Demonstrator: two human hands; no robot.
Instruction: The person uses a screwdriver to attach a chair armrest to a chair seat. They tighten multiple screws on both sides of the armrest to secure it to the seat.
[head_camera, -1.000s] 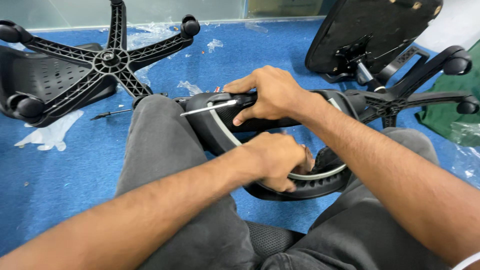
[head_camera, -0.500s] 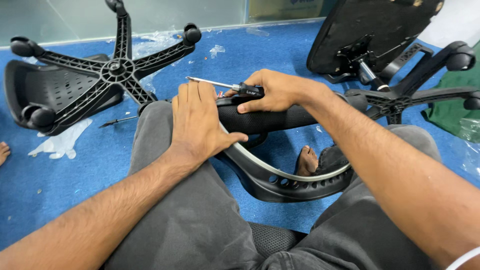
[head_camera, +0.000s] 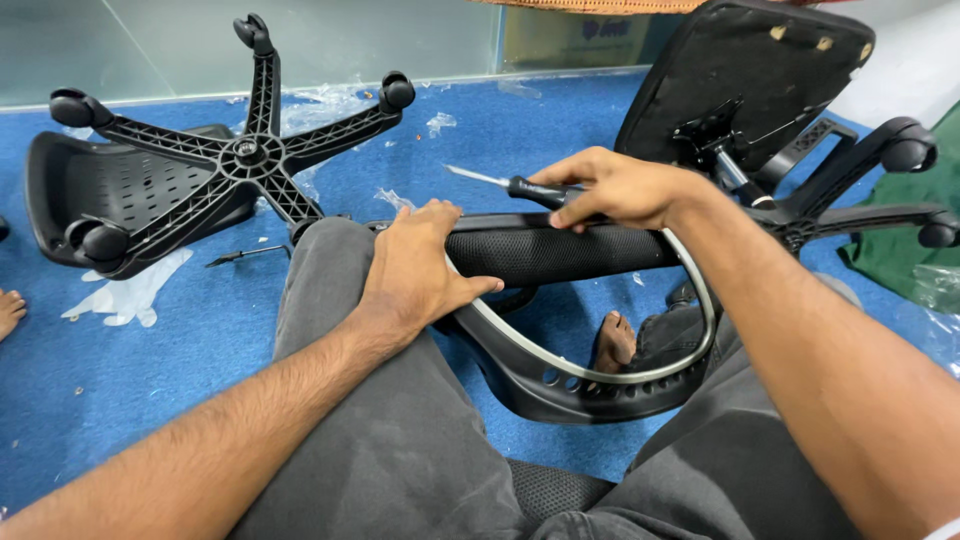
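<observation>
**Screwdriver Over a Chair Backrest Frame**

While the person is sitting on the blue carpet floor (head_camera: 520, 130), a black chair backrest frame (head_camera: 560, 255) is lying across the lap, its mesh-covered top bar running left to right and its curved lower part, edged with a pale strip, hanging down between the legs in grey trousers (head_camera: 400, 450). The left hand (head_camera: 415, 265) is pressing flat on the left end of the frame, fingers spread and open, palm down, thumb reaching toward the curved rail. The right hand (head_camera: 620, 188) is closing around the black handle of a screwdriver (head_camera: 500, 183), whose thin metal shaft is pointing left, just above the top bar and a little apart from the left hand. A bare foot (head_camera: 612, 342) is showing through the opening of the frame.

On the floor to the left, a black five-arm chair base (head_camera: 245, 160) with castors is lying upside down, resting on a black perforated seat shell (head_camera: 110, 190); the shell is holding nothing else that can be made out. Near it, a small dark tool (head_camera: 245, 256) and scraps of clear plastic wrap (head_camera: 135, 290) are lying on the carpet. At the upper right, a padded black seat (head_camera: 745, 80) is tilting up with its mechanism facing the camera, beside another castor base (head_camera: 880, 185). Green cloth (head_camera: 915, 250) is sitting at the right edge.
</observation>
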